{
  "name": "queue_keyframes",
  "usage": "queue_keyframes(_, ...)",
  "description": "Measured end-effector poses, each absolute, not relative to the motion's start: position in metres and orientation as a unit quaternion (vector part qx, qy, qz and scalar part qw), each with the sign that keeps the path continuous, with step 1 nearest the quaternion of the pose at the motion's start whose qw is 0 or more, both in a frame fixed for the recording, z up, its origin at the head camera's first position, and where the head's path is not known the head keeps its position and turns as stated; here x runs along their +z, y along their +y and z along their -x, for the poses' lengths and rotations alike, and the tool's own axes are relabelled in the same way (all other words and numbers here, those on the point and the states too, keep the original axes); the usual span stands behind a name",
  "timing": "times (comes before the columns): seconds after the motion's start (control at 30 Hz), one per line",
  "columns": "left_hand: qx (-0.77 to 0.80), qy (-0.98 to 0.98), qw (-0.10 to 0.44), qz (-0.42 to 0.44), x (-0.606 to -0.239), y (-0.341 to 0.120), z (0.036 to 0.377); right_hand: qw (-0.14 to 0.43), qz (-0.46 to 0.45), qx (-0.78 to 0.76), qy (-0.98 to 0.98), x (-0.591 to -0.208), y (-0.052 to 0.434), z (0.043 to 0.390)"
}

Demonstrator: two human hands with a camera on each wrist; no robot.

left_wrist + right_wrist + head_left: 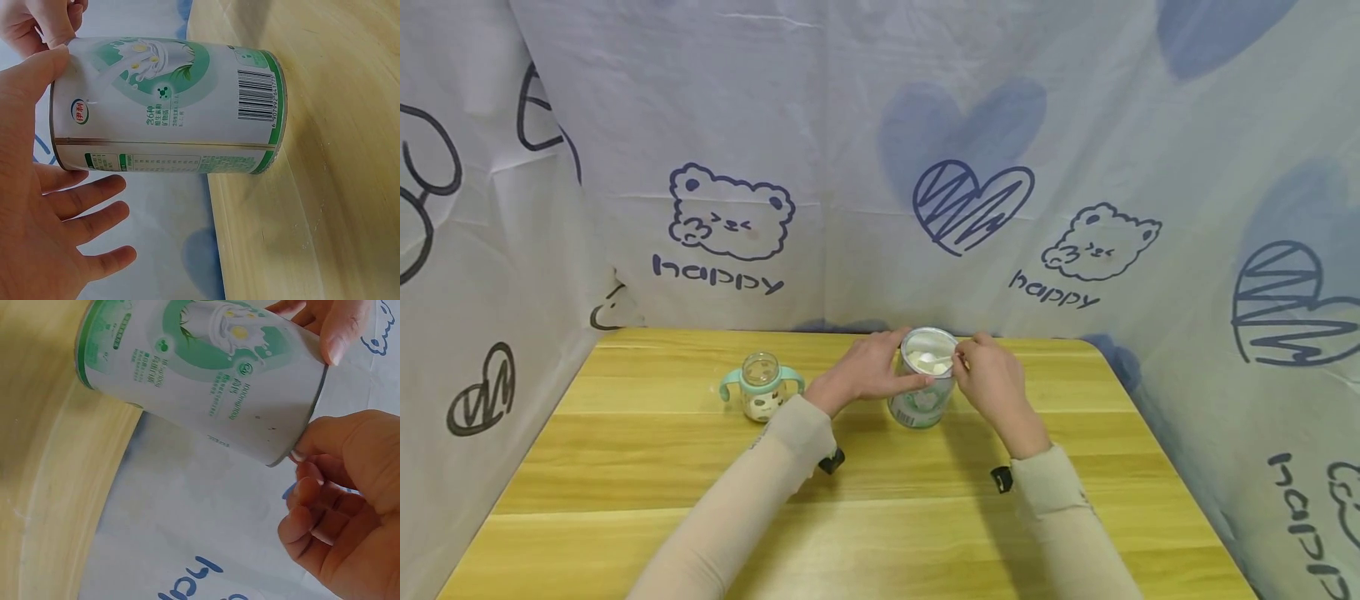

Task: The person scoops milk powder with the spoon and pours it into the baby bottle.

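Note:
A milk powder can [922,398] with a green and white label stands open near the far edge of the wooden table [880,517]. My left hand [880,368] grips the can's side, thumb in front and fingers behind; the left wrist view shows the can [169,106] with the thumb of my left hand [37,156] pressed near its rim. My right hand [977,371] pinches the handle of a white scoop [932,359] that lies in the can's mouth over the powder. The right wrist view shows my right hand [337,506] curled at the rim of the can [206,369].
A small baby bottle [761,386] with teal handles and no lid stands left of the can, a little powder inside. A printed cloth backdrop [880,167] walls the table on the far, left and right sides. The table's near half is bare wood.

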State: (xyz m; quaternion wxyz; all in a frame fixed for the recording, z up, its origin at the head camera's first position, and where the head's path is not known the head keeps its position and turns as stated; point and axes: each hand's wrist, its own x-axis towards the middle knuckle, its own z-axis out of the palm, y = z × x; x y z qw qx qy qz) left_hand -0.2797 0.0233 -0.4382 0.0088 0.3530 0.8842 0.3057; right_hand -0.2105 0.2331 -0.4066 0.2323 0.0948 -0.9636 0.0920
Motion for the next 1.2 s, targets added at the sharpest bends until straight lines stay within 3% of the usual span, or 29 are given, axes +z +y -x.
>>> queue_keyframes(0.23,0.305,0.886,0.01,-0.35,-0.4395,0.0229,0.2797,0.237,-0.095,0.133,-0.958,-0.4106,0.2326,0.2127)
queue_keyframes(1.2,0.311,0.879,0.011,-0.361,-0.4401,0.022,0.2814,0.128,-0.129,0.196,-0.964,-0.4074,0.2308,0.2169)
